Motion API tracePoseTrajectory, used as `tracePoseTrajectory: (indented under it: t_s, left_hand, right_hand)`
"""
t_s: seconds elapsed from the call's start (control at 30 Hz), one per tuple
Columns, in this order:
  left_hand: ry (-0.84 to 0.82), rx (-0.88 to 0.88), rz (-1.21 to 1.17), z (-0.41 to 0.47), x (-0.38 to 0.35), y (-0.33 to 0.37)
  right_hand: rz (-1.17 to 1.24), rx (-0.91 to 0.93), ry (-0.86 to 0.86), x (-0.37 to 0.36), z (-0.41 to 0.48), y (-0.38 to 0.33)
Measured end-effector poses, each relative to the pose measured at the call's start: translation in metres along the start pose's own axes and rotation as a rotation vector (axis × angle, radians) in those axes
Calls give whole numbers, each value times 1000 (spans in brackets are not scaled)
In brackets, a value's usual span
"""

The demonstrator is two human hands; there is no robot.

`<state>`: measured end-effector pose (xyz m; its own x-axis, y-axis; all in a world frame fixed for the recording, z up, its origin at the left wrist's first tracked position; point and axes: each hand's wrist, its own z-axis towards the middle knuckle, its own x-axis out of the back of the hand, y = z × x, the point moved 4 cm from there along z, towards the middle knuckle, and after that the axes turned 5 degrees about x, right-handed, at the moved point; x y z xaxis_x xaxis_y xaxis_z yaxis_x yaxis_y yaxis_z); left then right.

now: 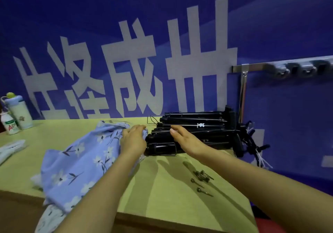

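A light blue garment with a white flower print (75, 162) lies spread over the left part of the yellow-green table (162, 187) and hangs over its front edge. My left hand (134, 139) grips the garment's far right edge, fingers curled into the cloth. Just right of it lies a stack of black clip hangers (196, 131). My right hand (185, 137) reaches over that stack with its fingers extended and lies against the hangers' front side. Whether it grasps one I cannot tell.
Several dark metal pins (202, 178) lie on the table in front of the hangers. Two bottles (16, 113) stand at the far left, with a folded pale cloth (10, 149) near them. A chrome rail with hooks (288, 68) is fixed to the blue banner wall.
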<state>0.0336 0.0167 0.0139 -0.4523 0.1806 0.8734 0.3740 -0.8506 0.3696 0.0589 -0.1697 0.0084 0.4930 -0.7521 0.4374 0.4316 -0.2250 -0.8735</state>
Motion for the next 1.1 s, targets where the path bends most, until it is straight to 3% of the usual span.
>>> tracePoseTrajectory:
  t_s: [0.2,0.3,0.53,0.6,0.73,0.93,1.1]
  left_hand:
    - [-116,-11,166,45,-27,-13]
    - [37,-14,208,45,-25,-11]
    - [394,24,-233,31,10,-8]
    - [503,-56,-373,20,31,2]
    - [646,-326,-464,-10,73,44]
    - [618,-567,-593,-61,114,123]
    - [542,-773,-731,-97,147,191]
  right_hand:
    - [16,28,19,-16,26,9]
    - [21,41,41,-19,36,16]
    - [85,24,84,-13,36,11]
    - [249,-34,55,-16,34,4]
    - [835,-187,-48,-26,29,-27]
    - [1196,17,-8,19,4,-109]
    - [1330,208,60,78,-35,-154]
